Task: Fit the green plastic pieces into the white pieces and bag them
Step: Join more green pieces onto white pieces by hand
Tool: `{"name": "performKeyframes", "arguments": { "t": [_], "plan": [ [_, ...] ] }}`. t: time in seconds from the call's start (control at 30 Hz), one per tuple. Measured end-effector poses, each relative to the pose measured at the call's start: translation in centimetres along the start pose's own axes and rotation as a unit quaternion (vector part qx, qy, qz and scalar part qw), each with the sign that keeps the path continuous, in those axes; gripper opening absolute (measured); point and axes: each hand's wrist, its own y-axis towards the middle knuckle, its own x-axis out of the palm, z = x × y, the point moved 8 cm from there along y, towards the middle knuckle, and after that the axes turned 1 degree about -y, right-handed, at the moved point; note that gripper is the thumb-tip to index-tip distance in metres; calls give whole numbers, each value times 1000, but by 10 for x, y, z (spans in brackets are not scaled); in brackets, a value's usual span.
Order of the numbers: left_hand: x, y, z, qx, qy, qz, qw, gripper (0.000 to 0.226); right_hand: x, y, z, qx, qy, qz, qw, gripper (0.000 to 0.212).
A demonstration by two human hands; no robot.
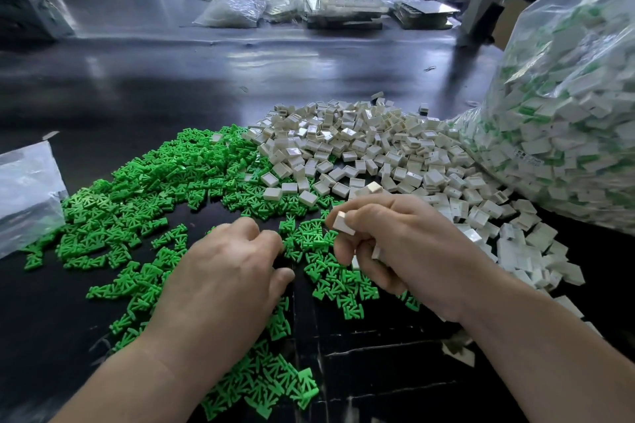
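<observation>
You have one view only, from your head; it faces forward and down across the dark table; wide-angled and near, it sets your left hand and right hand low in centre, the white piece in the right plainly seen; far clutter rims the top.

I'm at a small-parts assembly bench in a factory workshop: my long dark worktable carries loose heaps of identical green pieces and white pieces, a bulging clear sack of green-and-white ones, and stacked trays further along.
</observation>
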Motion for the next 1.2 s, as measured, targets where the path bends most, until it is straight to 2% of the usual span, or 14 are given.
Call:
{"name": "performKeyframes", "arguments": {
  "t": [0.07, 0.13, 0.2, 0.23, 0.27, 0.33, 0.43, 0.5, 0.57, 0.73, 0.9, 0.97, 1.07, 1.2],
  "plan": [
    [0, 0, -1, -6, -3, -8, 1000, 17, 6, 0, 2, 25, 76, -29, 996, 22],
    [0, 1, -5, -27, -59, -3, 998, 16, 12, 1, 2, 35, 140, -55, 988, 21],
    [-5, 2, -11, -65, -169, 21, 983, 10, 17, 0, 1, 40, 193, -79, 977, 23],
    [-8, 2, -15, -96, -251, 33, 963, 6, 19, 0, 1, 41, 215, -91, 971, 21],
    [-7, 1, -21, -132, -348, 36, 927, 4, 20, 0, 0, 41, 235, -102, 966, 19],
    [2, 0, -23, -187, -538, 2, 822, 13, 21, -1, -2, 33, 271, -123, 954, 15],
    [11, 3, -20, -213, -699, -18, 682, 30, 23, -1, -3, 31, 295, -134, 946, 18],
    [15, 5, -18, -227, -758, -13, 611, 31, 23, 0, -2, 33, 284, -131, 949, 16],
    [18, 5, -17, -241, -787, -3, 568, 32, 24, 1, -1, 35, 280, -132, 950, 18],
    [22, 3, -19, -266, -806, 6, 529, 35, 23, 2, -3, 19, 293, -133, 947, 24],
    [19, 3, -16, -257, -819, 8, 514, 33, 19, 2, -2, -3, 212, -96, 973, 12],
    [16, 3, -16, -243, -815, 17, 525, 32, 15, 2, -3, -2, 215, -70, 974, 17],
    [14, 3, -17, -228, -796, 21, 560, 31, 9, 2, -4, -11, 235, -33, 971, 17],
    [13, 4, -16, -203, -785, 10, 585, 42, 3, 3, -9, -35, 223, -11, 974, 13]
  ]
}}
